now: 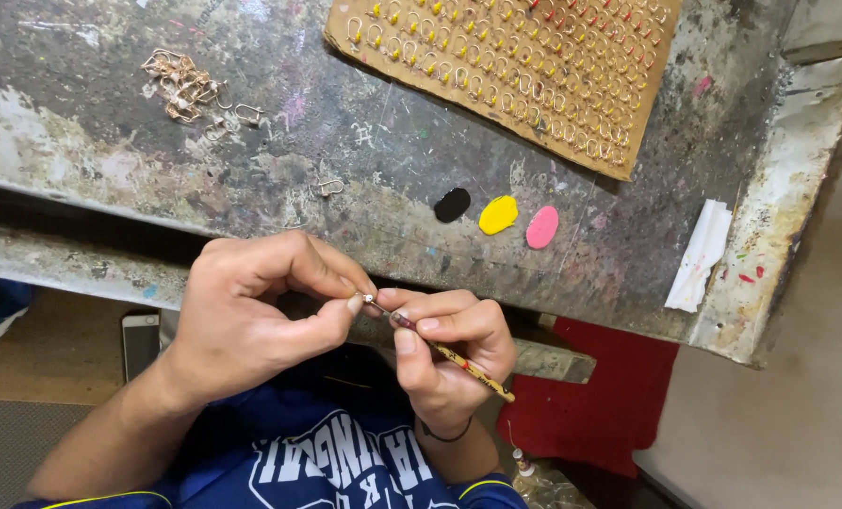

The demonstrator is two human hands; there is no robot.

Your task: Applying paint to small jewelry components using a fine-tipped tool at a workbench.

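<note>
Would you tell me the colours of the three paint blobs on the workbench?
Black, yellow and pink, seen from the head view.

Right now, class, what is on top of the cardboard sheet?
Rows of small metal hooks sit on the cardboard sheet, tipped yellow at left and red at right. The sheet's far end runs out of view.

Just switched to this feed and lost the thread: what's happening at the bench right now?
A person pinches a tiny metal piece in the left hand and touches it with a thin brush held in the right hand. On the stained workbench sit black, yellow and pink paint blobs. A cardboard sheet carries rows of small hooks with yellow or red tips. A loose pile of bare hooks lies far left.
</note>
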